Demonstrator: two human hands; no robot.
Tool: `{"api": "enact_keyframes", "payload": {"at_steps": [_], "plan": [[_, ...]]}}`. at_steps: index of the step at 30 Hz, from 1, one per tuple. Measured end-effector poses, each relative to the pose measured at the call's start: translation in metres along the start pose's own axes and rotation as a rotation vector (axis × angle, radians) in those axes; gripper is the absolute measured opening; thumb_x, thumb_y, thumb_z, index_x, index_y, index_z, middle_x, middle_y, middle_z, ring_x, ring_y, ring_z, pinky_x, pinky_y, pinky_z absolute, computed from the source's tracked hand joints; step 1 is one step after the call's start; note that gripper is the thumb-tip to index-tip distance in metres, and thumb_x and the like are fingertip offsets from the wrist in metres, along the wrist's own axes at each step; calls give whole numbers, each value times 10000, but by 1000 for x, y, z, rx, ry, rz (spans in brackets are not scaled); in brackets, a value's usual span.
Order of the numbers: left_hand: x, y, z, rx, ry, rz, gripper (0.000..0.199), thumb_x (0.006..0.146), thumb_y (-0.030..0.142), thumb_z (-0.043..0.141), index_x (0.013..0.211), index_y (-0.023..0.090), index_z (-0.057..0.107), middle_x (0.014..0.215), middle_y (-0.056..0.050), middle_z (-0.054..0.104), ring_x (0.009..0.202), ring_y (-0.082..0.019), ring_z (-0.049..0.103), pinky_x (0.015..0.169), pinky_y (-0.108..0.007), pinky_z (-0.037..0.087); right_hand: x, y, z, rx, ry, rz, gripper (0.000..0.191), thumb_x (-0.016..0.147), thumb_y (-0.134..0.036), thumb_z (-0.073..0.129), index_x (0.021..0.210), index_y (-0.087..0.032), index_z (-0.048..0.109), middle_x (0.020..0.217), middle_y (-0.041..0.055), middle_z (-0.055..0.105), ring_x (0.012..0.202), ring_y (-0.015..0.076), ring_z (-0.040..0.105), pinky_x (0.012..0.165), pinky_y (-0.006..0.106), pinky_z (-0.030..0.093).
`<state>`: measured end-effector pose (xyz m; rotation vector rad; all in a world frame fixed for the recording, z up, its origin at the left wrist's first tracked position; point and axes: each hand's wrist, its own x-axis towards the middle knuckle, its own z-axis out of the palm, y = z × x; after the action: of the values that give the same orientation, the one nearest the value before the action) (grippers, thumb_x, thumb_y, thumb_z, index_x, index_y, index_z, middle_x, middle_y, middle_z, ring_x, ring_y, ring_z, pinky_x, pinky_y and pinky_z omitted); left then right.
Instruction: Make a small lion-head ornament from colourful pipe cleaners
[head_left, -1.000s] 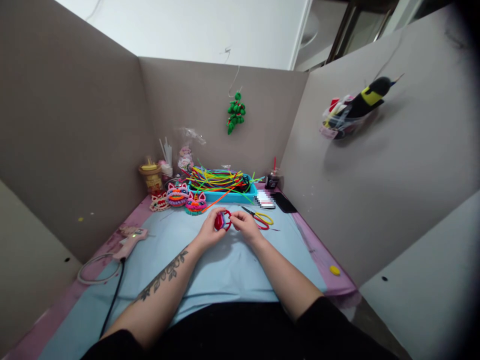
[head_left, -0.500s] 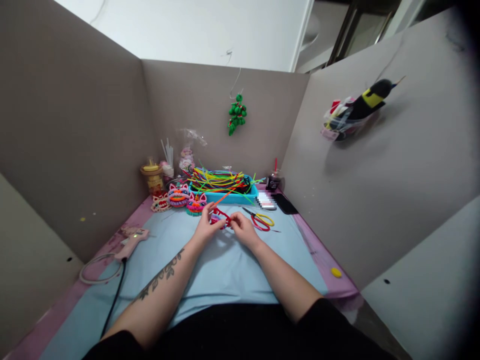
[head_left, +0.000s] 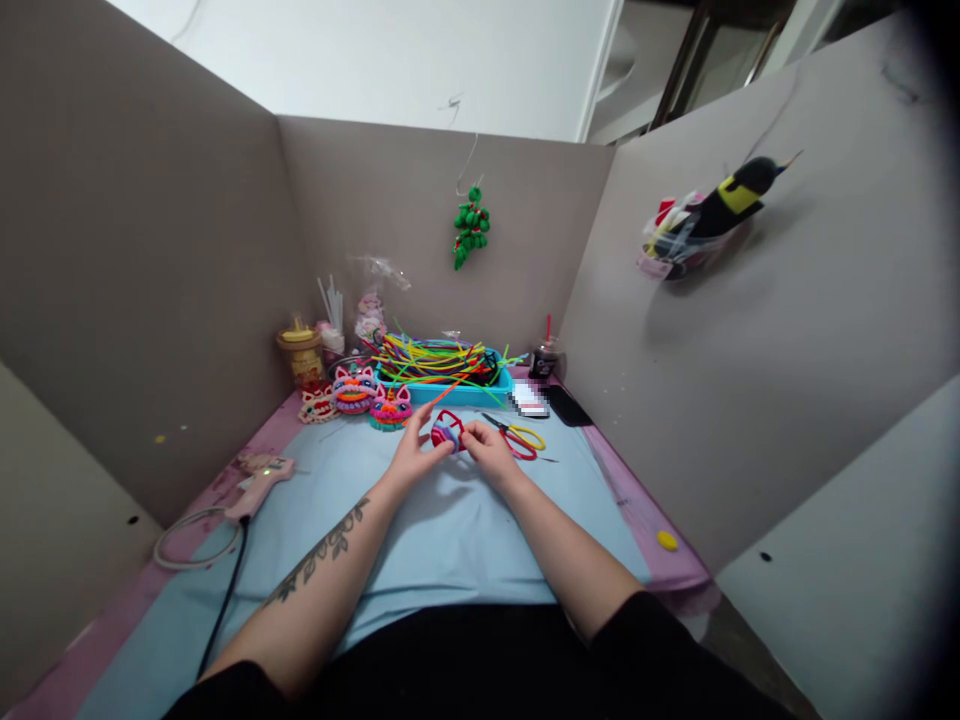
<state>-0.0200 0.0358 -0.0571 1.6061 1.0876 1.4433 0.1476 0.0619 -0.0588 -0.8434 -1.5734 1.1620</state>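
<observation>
the left hand [head_left: 411, 456] grips the red-and-purple piece [head_left: 445, 434] between thumb and fingers, at its two o'clock; the right hand [head_left: 489, 450] pinches the piece's red edge, the piece at its ten o'clock. scissors [head_left: 529, 437] lie at the piece's three o'clock.

left grip [head_left: 409, 455] and right grip [head_left: 487, 450] both on a red-and-purple craft piece [head_left: 445, 433] mid-frame, pink glue gun [head_left: 262, 487] lower left

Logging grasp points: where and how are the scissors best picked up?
Probably by the yellow loop and red loop, from the near right: the scissors lie on the blue cloth with both loops turned that way and dark blades pointing far left. The right hand crowds the blade end.
</observation>
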Motion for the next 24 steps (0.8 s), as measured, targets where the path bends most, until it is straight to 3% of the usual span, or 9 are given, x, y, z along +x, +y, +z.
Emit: {"api": "enact_keyframes", "payload": {"at_steps": [4,7,10,12,15,19,24], "plan": [[3,6,-3,-253,-89,-302,514,746,510,605,1137,183,539,1109,-106,586,940,-202,581,675,-268,458,3,3,-5,58,-26,56,274,730,-459,595,716,-191,540,586,-46,467,517,98,396,516,222,323],[3,12,-6,-276,-37,-422,493,744,551,586,1085,195,575,912,-46,618,693,-122,555,503,-198,326,4,1,-7,54,-28,56,304,724,-487,598,714,-186,557,595,-38,480,518,98,394,514,223,316],[1,17,-8,-223,-95,-436,465,715,538,623,1033,199,614,792,-16,607,591,-97,484,477,-202,257,4,1,-8,34,-70,56,324,724,-504,600,716,-181,573,610,-27,505,539,104,415,530,228,330],[0,19,-9,-183,-173,-427,398,687,517,657,888,173,639,701,-4,580,561,-94,445,486,-210,250,4,5,-8,14,-56,41,319,732,-497,595,741,-178,593,651,-15,541,572,112,444,553,231,350],[0,16,-11,-158,-179,-400,361,664,505,674,691,157,579,589,26,493,520,-87,381,493,-215,237,8,16,-13,-55,100,46,319,750,-484,562,777,-173,627,667,-3,570,593,130,473,566,241,372],[3,10,-13,-167,-112,-392,363,688,507,641,651,164,527,581,33,449,523,-90,365,493,-212,237,33,14,-21,-192,292,48,276,739,-425,547,764,-166,638,710,28,628,648,164,537,609,266,412],[2,10,-7,-171,-118,-386,356,684,504,630,653,168,519,583,29,461,525,-97,372,505,-222,262,96,-23,-8,-654,35,-160,189,807,-236,476,818,-184,657,870,55,679,815,187,587,757,294,432]]}}
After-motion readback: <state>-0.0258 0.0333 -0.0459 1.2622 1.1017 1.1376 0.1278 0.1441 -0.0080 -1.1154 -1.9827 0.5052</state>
